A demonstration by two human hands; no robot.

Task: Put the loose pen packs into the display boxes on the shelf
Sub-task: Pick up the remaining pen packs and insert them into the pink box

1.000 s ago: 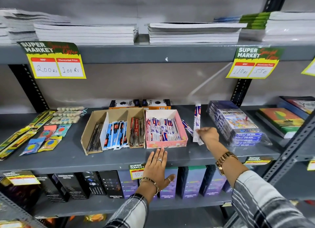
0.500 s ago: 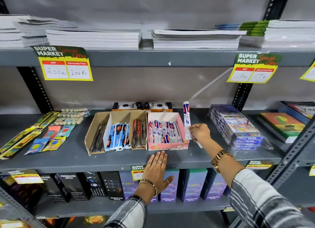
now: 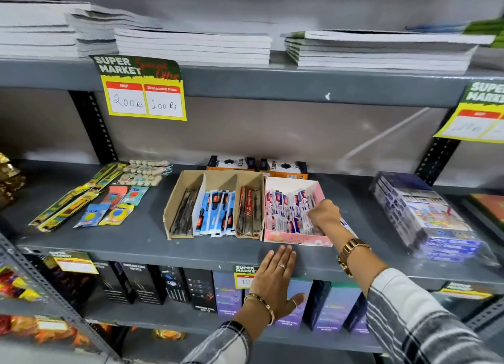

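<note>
A pink display box (image 3: 297, 239) full of white, blue and red pen packs stands on the grey middle shelf (image 3: 136, 241). My right hand (image 3: 324, 216) reaches into the box's right side, fingers closed on a pen pack (image 3: 306, 223) that lies among the others. A loose pack (image 3: 349, 226) shows just right of the box, mostly hidden behind my wrist. To the left stands a brown cardboard display box (image 3: 174, 200) with three compartments of pens. My left hand (image 3: 275, 284) rests flat, fingers spread, on the shelf's front edge below the pink box.
Wrapped colour-pencil sets (image 3: 425, 219) lie right of the pink box. Two small orange boxes (image 3: 256, 164) sit behind the display boxes. Flat stationery packets (image 3: 90, 203) are spread at the left. Notebook stacks (image 3: 191, 46) fill the shelf above; boxed bottles (image 3: 201, 290) line the shelf below.
My right hand has carried the pen pack from beside the pink box, where it stood upright, down and left into the box. My left hand has stayed put. The camera moved closer.
</note>
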